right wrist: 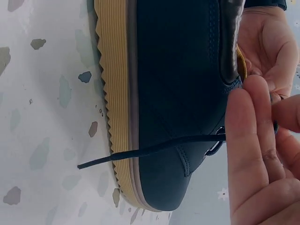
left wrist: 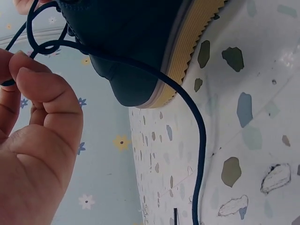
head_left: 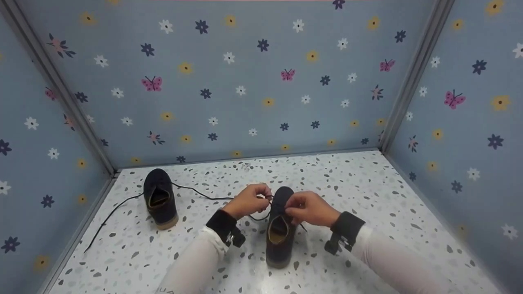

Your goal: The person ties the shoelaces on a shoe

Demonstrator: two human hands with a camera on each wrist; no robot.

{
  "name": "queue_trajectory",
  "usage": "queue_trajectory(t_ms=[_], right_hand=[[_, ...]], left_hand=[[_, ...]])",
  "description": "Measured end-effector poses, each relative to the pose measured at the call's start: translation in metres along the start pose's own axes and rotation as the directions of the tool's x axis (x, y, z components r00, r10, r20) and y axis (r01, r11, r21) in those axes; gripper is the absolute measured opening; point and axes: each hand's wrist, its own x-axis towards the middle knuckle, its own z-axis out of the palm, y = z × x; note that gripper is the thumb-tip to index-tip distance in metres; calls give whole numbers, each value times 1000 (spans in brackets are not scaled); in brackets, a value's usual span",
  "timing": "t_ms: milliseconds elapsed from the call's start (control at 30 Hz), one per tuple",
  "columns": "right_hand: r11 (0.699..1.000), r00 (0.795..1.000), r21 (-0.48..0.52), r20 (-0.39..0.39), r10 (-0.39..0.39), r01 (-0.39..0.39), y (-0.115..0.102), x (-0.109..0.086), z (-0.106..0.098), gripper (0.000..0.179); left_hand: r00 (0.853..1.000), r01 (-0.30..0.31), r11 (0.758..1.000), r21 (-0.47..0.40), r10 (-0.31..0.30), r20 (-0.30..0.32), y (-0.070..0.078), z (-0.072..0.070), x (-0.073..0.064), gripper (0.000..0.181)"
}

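A dark navy lace-up shoe (head_left: 280,255) stands on the speckled surface, its toe pointing away from me. My left hand (head_left: 249,200) is at the left of its lacing, pinching the dark shoelace (left wrist: 202,136) between thumb and fingers. In the left wrist view the lace loops above the fingertips, and a long length trails down past the toe. My right hand (head_left: 312,209) is over the right of the lacing, thumb and fingertips together on the lace there. One lace end (right wrist: 136,152) hangs across the shoe's side and ribbed tan sole (right wrist: 115,84).
A second navy shoe (head_left: 157,176) stands at the left, with one lace (head_left: 108,218) stretched toward the front left. Another dark lace (head_left: 196,191) runs from it toward my left hand. Blue patterned panels (head_left: 253,110) enclose the speckled surface (head_left: 347,179) at the back and sides.
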Motion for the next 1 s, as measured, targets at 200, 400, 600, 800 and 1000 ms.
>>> queue_trajectory(t_ms=[200,400,600,800,1000], right_hand=[[998,1000,-67,-6,-24,24,1,0,-1,15],[985,999,-165,-22,-49,44,4,2,-2,14],[971,994,-229,-62,-85,69,6,4,-4,15],[971,995,-232,-68,-73,56,9,5,-6,19],[968,996,-247,-54,-67,51,11,7,-8,22]], left_hand=[[1000,-1,999,49,0,14,-2,-3,-3,21],[999,43,998,42,-44,13,0,-2,-5,33],[999,46,998,42,-47,13,0,-3,-7,31],[998,65,998,16,-65,19,-2,-6,-9,32],[998,59,998,10,-59,16,-5,-6,-12,34]])
